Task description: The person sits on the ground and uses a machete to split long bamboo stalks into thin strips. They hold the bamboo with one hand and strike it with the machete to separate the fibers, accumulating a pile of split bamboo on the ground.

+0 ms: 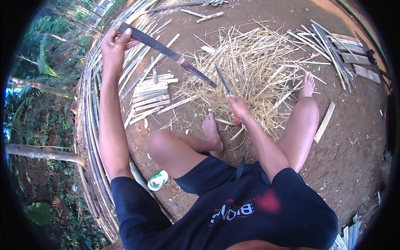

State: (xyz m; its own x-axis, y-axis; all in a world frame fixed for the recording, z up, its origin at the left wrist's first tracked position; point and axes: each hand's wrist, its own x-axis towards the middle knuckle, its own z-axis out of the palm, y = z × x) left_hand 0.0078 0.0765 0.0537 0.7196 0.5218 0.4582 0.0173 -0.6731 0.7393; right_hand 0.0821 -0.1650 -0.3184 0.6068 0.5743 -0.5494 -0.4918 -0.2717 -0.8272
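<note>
My left hand (112, 46) is raised at the upper left, fingers closed on the blade end of a long machete (160, 46). Its dark blade slants down to the right, and the wooden handle points toward the middle. My right hand (238, 107) grips a knife (223, 79) whose narrow blade points up and left; a bit of red handle shows below the fist. The knife's tip is close to the machete's handle end, with a small gap seen between them. Under both tools lies a heap of pale bamboo shavings (262, 54).
A stack of short split bamboo pieces (151, 96) lies left of the shavings. Long bamboo poles (92, 137) line the left side. Dark and pale strips (329, 50) and boards (366, 73) lie at right. A white sandal (158, 180) rests by my left knee.
</note>
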